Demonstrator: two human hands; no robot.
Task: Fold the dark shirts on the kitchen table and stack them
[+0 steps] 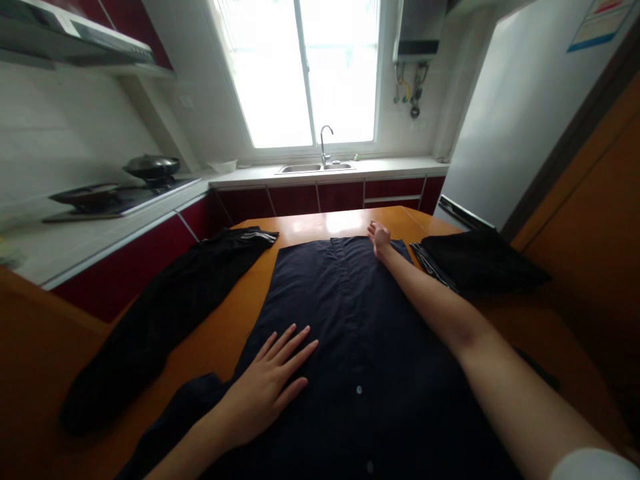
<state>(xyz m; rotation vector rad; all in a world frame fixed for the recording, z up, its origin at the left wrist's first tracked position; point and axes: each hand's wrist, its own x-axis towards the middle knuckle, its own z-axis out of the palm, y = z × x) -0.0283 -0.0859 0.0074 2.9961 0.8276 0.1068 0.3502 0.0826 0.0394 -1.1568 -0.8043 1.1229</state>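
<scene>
A dark navy button-up shirt (320, 300) lies spread over the wooden table, its button placket running lengthwise and a few pale buttons showing near me. My left hand (273, 380) rests flat on the shirt's left side, fingers spread and nothing held. Stretched far forward, my right hand (379, 239) lies at the shirt's far edge, right of the placket. Its fingers look slightly bent and apart, with no cloth visibly gripped. A sleeve of the shirt bunches beside my left forearm.
Black trousers with white stripes (200, 287) lie along the left of the wooden table (310, 227). A folded black garment (475, 260) sits at the right. Beyond are a counter with a sink (315, 168), a stove with pans (153, 167) and a fridge (515, 113).
</scene>
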